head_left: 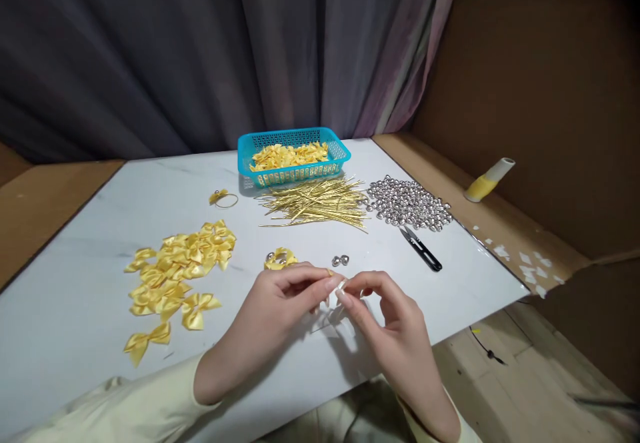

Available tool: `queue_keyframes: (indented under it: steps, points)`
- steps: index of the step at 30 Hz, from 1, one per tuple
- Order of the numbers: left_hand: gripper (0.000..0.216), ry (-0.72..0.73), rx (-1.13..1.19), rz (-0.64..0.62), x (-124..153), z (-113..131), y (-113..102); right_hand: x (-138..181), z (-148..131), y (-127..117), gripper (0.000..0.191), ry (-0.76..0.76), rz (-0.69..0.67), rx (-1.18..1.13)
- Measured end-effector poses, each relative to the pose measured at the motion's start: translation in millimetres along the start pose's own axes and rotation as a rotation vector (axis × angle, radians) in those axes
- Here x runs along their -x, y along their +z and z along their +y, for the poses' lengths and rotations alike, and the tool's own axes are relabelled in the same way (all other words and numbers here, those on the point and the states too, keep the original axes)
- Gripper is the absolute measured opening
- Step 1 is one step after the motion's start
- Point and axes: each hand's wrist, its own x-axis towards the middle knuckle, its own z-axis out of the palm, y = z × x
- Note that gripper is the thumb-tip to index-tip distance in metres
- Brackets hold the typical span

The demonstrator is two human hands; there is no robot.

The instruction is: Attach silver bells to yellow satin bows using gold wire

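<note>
Head view, only one here: left hand [287, 303] and right hand [393, 313] are meeting over the near middle of the white table [90, 256]. Both are pinching a small pale strip [342, 284], thumb against index finger, tips nearly touching.

Handling, my read: the strip is looking very light, probably thin and soft, maybe slick – a fingertip pinch at each end is suiting it, not a full fist. Don't expect it to be fragile, but it's likely easy to lose.

Looks: whitish, mostly hiding behind the fingers; exact shape can't be told. A yellow speck is showing at the left index tip – can't tell if it's part of the strip.

Around it: a yellow ribbon piece with silver beads [281, 258] is lying just beyond the left hand; two or so loose silver beads [341, 260] are sitting just beyond the fingertips. Yellow bows [193, 256] are spreading out to the left, gold ties [315, 203] are lying farther off, the bead pile [407, 203] and black snips [421, 250] are sitting right, and the blue basket [245, 154] is holding yellow pieces at the far edge.
</note>
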Motion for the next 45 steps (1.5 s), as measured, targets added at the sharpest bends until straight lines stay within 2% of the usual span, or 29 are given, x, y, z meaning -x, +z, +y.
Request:
queue_keyframes:
  steps: [4, 7, 9, 12, 15, 18, 22, 26, 32, 39, 45]
  points:
    - [0.018, 0.012, -0.045, -0.016, -2.4, 1.5, -0.1, -1.0, 3.5, -9.1, 0.006, -0.004, 0.030, -0.023]
    - [0.020, 0.007, -0.083, -0.086, -3.2, 2.5, -0.5, -4.8, 6.6, -18.9, 0.010, -0.021, 0.011, -0.048]
    - [0.022, -0.025, -0.072, -0.196, -3.6, 2.7, -1.0, -8.4, 7.6, -26.7, 0.016, -0.061, -0.070, -0.077]
    - [0.024, -0.105, -0.042, -0.409, -5.0, 3.0, -2.4, -14.0, 6.8, -38.1, 0.031, -0.155, -0.285, -0.117]
    - [0.027, -0.176, -0.036, -0.600, -8.2, 3.9, -4.8, -18.5, 4.3, -45.5, 0.030, -0.235, -0.483, -0.165]
    - [0.027, -0.270, -0.010, -0.724, -12.3, 5.3, -7.3, -20.7, 3.0, -46.5, 0.022, -0.276, -0.516, -0.178]
    - [0.032, -0.337, 0.018, -0.811, -16.5, 5.7, -8.2, -20.0, 4.3, -43.4, 0.018, -0.282, -0.505, -0.222]
    - [0.036, -0.386, 0.103, -0.825, -19.3, 3.1, -5.3, -19.2, 4.0, -41.1, 0.013, -0.202, -0.474, -0.288]
    - [0.045, -0.385, 0.268, -0.808, -26.1, 0.8, -2.1, -18.0, -2.2, -32.5, 0.022, -0.085, -0.353, -0.318]
    - [0.045, -0.386, 0.291, -0.753, -27.7, 1.3, 0.6, -13.2, -3.8, -24.8, 0.019, -0.104, -0.236, -0.320]
    - [0.045, -0.375, 0.351, -0.739, -29.7, 0.5, 2.6, -11.4, -2.6, -25.8, 0.014, -0.132, -0.211, -0.234]
